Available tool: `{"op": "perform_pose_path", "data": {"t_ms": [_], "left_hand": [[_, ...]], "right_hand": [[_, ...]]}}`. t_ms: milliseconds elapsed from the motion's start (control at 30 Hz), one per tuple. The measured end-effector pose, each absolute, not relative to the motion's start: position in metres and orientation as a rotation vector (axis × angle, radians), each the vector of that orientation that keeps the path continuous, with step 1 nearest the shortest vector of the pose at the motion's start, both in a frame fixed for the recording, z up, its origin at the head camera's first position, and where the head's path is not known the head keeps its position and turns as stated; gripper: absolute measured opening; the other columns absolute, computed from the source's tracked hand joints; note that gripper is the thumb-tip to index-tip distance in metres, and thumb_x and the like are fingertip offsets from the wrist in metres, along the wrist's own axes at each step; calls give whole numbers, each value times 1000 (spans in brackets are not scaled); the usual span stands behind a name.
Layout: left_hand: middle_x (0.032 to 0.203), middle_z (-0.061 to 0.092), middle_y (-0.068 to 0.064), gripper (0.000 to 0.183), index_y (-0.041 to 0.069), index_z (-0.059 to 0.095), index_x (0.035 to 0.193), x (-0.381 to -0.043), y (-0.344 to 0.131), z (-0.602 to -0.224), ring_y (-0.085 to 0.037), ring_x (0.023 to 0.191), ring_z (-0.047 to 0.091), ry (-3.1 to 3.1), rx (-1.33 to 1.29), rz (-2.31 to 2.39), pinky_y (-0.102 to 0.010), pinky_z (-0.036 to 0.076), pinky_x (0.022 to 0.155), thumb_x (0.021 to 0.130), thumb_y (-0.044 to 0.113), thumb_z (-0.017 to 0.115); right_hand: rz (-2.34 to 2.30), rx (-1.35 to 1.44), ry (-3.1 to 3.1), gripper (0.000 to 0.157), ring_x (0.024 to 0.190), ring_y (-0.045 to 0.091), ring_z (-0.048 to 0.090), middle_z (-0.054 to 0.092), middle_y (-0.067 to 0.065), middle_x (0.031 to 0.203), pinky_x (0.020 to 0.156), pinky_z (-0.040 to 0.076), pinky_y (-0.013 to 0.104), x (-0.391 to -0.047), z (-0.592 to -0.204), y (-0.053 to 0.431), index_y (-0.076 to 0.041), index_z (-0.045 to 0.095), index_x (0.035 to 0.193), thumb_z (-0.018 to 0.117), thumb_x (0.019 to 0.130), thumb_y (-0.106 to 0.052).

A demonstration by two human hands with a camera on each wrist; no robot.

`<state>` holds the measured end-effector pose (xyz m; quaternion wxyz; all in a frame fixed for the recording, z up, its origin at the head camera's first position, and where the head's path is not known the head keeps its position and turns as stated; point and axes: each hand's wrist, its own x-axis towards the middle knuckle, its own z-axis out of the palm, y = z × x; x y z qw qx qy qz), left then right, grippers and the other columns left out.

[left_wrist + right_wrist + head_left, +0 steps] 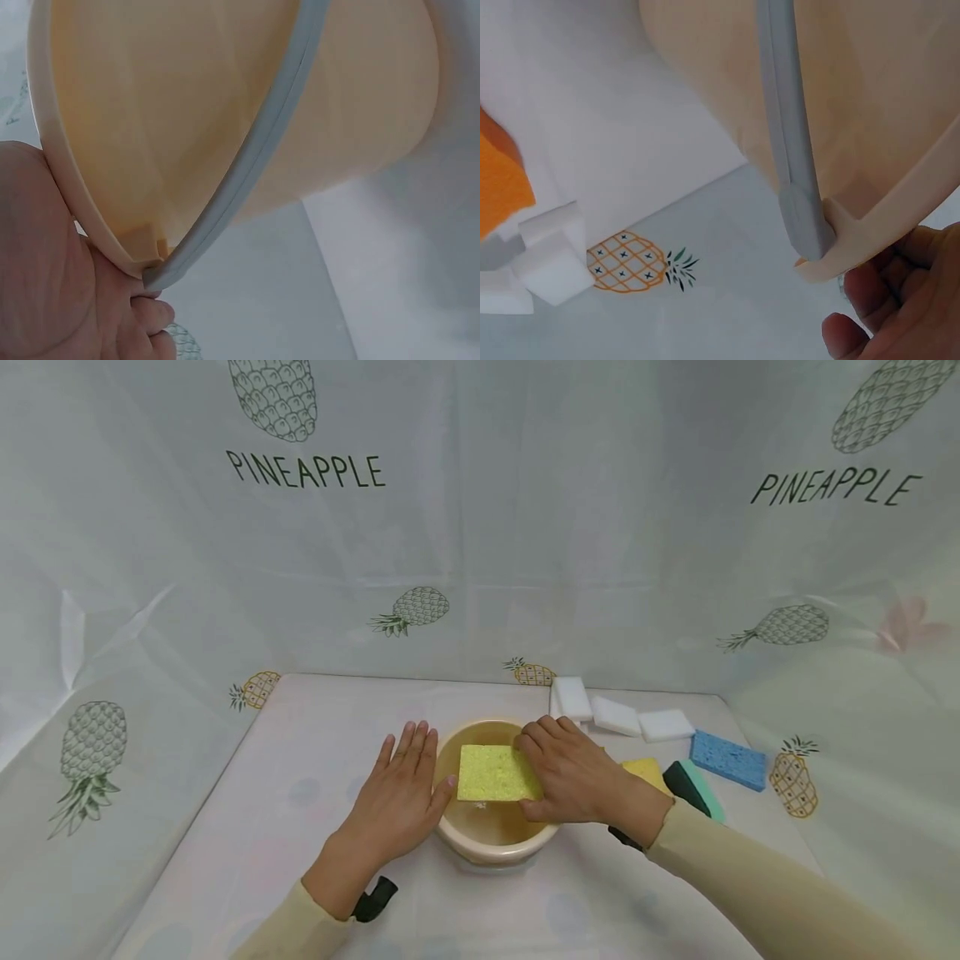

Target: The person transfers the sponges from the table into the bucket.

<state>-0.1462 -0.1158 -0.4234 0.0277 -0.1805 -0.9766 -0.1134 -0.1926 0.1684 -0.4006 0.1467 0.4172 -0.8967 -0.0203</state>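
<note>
A yellow sponge (495, 772) is over the mouth of a cream bucket (495, 853), in the middle of the head view. My right hand (566, 768) grips its right end, fingers curled over the far side and thumb at the near edge. My left hand (401, 793) lies with straight fingers against the bucket's left rim. In the left wrist view that hand (60, 262) touches the rim near the grey handle (244, 169). The right wrist view has the right hand's fingers (870, 296) by the rim; the sponge does not show there.
White sponges (615, 717) lie behind and right of the bucket. Further right are a blue sponge (727, 760), a green-and-black scrubber (696, 789) and another yellow sponge (647, 772), partly behind my right arm. A pineapple-print sheet (487, 527) hangs behind the table.
</note>
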Motion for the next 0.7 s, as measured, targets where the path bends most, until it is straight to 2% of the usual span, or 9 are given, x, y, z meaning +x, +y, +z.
{"op": "perform_pose_path", "data": {"t_ms": [700], "left_hand": [[173,19,-23,75,-4,24,165,-146,-116,-424,-38,163,14,-3010,-560,-373,-58,13,132,113,48,39]], "right_hand": [[-76,1258,-2675,67,105,22,55,66,3,120,86,45,35,-195,-401,160,-9,67,123,71,83,-62]]}}
